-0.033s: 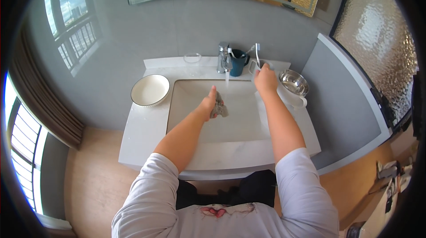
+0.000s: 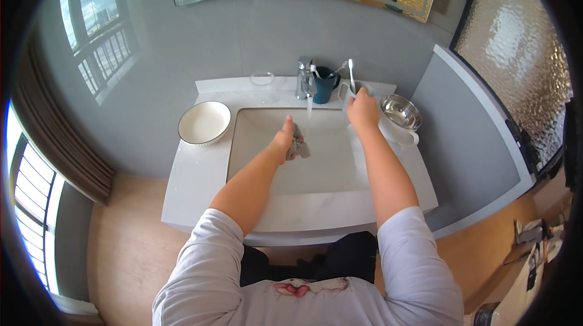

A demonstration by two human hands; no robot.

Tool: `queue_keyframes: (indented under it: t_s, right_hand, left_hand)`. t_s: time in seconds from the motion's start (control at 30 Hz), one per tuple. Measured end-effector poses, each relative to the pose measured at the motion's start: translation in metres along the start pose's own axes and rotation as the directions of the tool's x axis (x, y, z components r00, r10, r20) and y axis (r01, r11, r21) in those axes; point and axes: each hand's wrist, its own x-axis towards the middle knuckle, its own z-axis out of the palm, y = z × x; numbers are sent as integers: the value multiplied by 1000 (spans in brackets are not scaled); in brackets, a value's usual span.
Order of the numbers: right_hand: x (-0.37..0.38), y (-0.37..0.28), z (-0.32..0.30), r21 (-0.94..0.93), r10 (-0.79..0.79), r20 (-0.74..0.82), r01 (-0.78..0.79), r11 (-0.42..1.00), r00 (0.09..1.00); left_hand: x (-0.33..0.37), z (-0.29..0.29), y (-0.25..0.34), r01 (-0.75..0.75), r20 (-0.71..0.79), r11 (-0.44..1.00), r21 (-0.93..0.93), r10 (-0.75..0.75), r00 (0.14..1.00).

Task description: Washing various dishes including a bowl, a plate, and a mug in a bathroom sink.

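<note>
My left hand (image 2: 282, 140) is closed on a crumpled grey cloth (image 2: 299, 144) over the sink basin (image 2: 285, 180). At the basin's back right corner, my right hand (image 2: 364, 111) is closed on a pale, see-through cup (image 2: 344, 96) with a handle on its left side. A white toothbrush (image 2: 351, 72) stands up out of that cup. Its base is hidden behind my hand. Water runs from the chrome faucet (image 2: 304, 78) into the basin, beyond my left hand.
A dark blue mug (image 2: 325, 86) with toothbrushes stands right of the faucet. On the counter's left lies a cream bowl (image 2: 204, 123); at the right are a steel bowl (image 2: 401, 112) and a white mug (image 2: 405, 136). A glass partition (image 2: 516, 28) rises at the right.
Hardly anything differs. The cloth and my left hand have shifted very slightly; my right hand stays at the cup and the water still runs.
</note>
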Motion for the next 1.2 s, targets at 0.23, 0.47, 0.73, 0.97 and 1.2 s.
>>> queue_keyframes:
  t_s: [0.23,0.47,0.73,0.97,1.2]
  right_hand:
    - [-52,3,-5,248,-168,220,111,962,961]
    - [-64,-18,30,420,-133,612,-178,890,780]
    - [-67,1,106,559,-272,381,14,829,884]
    - [-65,3,113,510,-358,366,136,849,859]
    - [-77,-20,90,434,-597,11,534,725,802]
  left_hand:
    - [28,-11,0,57,-44,989,-134,-64,997]
    - [-8,2,-6,-158,-177,922,353,232,957]
    - [26,-24,-27,-345,0,745,571,420,907]
    - [40,-40,-33,-323,-12,500,803,555,832]
    - [37,-34,-38,-476,226,141,868,741,632]
